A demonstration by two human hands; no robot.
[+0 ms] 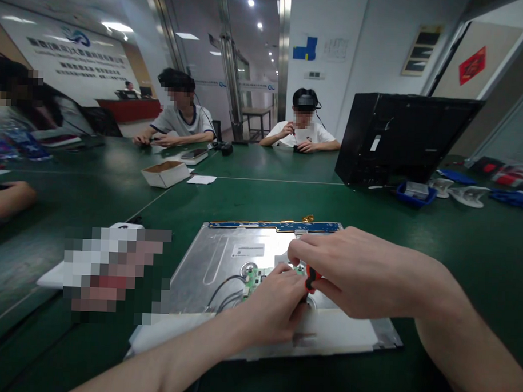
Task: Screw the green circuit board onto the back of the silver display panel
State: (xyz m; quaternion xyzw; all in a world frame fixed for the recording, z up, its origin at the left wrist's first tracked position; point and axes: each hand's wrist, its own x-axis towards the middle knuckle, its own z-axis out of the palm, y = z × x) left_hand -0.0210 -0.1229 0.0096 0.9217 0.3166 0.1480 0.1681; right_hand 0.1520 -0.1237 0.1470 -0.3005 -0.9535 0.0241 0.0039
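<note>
A flat silver metal panel (225,249) lies on the green table, with a blue circuit strip (269,225) along its far edge. Near its middle sits a green circuit board (253,277) with black cables (222,286) leading off to the left. My left hand (279,302) rests over this board, its fingers bent and their tips hidden. Above and to the right, my right hand (348,270) is closed on a red and black tool handle (312,279); the tool's tip is hidden behind my left hand. Whitish sheet material (342,330) covers the panel's near edge.
A large black monitor or case (405,138) stands at the back right beside a blue tray (416,194). An open cardboard box (165,174) and white paper (202,179) lie further back. Two people sit across the table; another person's hand (12,199) rests at the left.
</note>
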